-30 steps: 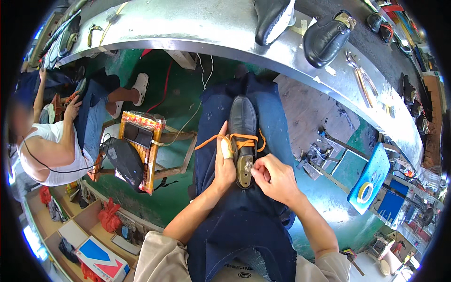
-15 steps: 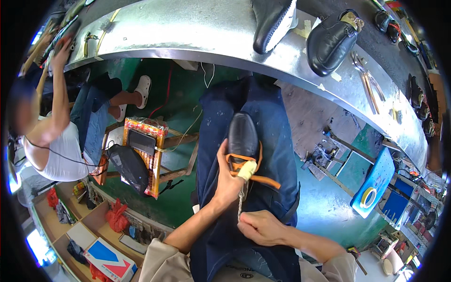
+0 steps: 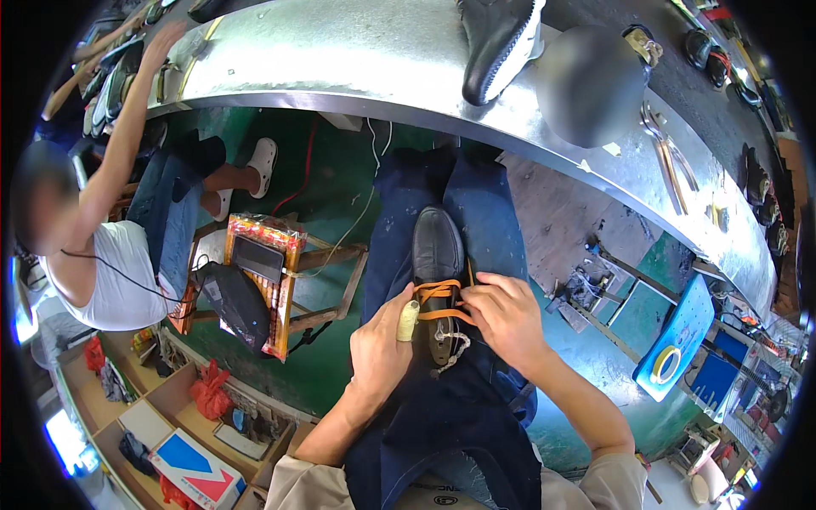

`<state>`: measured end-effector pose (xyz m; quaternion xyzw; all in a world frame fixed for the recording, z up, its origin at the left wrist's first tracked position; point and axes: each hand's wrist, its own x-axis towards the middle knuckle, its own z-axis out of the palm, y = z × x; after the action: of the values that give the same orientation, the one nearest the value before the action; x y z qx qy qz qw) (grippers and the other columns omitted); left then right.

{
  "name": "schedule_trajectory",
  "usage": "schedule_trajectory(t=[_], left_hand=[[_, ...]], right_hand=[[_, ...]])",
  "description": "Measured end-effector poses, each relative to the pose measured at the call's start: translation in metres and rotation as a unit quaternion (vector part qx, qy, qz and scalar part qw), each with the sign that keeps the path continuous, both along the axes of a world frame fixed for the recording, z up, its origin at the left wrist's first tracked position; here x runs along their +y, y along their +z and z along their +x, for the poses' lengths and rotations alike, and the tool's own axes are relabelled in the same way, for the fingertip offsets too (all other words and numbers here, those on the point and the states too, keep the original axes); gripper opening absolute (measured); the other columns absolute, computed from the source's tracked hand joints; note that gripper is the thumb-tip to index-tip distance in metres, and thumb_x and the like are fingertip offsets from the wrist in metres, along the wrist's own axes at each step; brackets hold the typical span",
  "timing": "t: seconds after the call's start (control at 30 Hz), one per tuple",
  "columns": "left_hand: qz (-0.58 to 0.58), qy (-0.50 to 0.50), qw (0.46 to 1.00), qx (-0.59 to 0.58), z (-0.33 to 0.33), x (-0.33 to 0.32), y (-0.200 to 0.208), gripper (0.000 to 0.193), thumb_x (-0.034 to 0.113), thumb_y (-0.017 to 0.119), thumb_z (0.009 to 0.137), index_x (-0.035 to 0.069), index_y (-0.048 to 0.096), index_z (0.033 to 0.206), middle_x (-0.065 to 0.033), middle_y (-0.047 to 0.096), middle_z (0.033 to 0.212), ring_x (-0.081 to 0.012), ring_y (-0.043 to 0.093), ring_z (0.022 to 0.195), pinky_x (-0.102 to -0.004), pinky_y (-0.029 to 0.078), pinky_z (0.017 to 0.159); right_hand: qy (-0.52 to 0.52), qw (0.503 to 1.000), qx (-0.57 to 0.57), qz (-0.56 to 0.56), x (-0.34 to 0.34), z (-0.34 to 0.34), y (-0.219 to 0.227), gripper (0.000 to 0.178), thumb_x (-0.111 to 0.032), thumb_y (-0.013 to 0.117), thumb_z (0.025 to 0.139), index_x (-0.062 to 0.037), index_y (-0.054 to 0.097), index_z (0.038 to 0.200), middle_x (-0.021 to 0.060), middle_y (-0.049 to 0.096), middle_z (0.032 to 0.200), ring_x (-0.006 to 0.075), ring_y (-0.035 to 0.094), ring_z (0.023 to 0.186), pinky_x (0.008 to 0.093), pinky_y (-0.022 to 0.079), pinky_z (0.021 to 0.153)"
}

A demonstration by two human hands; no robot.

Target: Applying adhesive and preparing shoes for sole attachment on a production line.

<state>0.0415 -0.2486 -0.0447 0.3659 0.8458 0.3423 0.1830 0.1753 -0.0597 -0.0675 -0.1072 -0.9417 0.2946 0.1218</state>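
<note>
Head view: a black shoe upper point(image 3: 438, 255) lies toe-forward on the person's lap, between both hands. The left hand point(image 3: 382, 344), thumb taped, grips its left side; the right hand point(image 3: 506, 319) pinches the orange strap point(image 3: 433, 293) wrapped across it.

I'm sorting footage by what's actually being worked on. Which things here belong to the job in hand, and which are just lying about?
In use:
black shoe on the lap
orange strap
white cord
left hand
right hand

Lying about:
black shoe on the bench
metal tongs
tape roll
wooden stool
</note>
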Motion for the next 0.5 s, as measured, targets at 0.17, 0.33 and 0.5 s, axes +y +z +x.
schedule_trajectory(t=[0.17,0.33,0.5], left_hand=[[0.09,0.116,0.946,-0.29,-0.011,-0.017,-0.005,0.048,-0.012,0.058,0.086,0.005,0.063,0.131,-0.0156,0.071,0.124,-0.0335,0.074,0.101,-0.038,0.06,0.079],[0.142,-0.255,0.95,-0.114,-0.052,0.035,0.011,0.04,0.017,0.069,0.093,0.006,0.063,0.13,-0.0114,0.066,0.129,-0.0342,0.055,0.136,-0.0492,0.039,0.115],[0.045,-0.276,0.852,-0.443,-0.073,0.066,-0.021,0.021,0.021,0.061,0.103,0.004,0.07,0.112,-0.0073,0.072,0.113,-0.0259,0.065,0.119,-0.0435,0.044,0.111]], right_hand=[[0.13,0.987,0.024,-0.09,0.025,-0.011,0.033,0.014,-0.011,0.075,0.079,-0.0095,0.064,0.087,0.0046,0.07,0.093,0.0253,0.067,0.101,0.0478,0.05,0.096],[0.079,0.886,-0.198,-0.412,0.031,-0.02,0.082,0.016,-0.02,0.069,0.098,-0.0052,0.065,0.093,0.0067,0.058,0.063,0.0163,0.057,0.054,0.0332,0.045,0.055],[-0.196,0.834,0.093,-0.507,0.038,-0.034,0.103,0.023,-0.023,0.076,0.096,-0.0021,0.068,0.098,0.0042,0.069,0.089,0.009,0.063,0.07,0.0245,0.051,0.064]])
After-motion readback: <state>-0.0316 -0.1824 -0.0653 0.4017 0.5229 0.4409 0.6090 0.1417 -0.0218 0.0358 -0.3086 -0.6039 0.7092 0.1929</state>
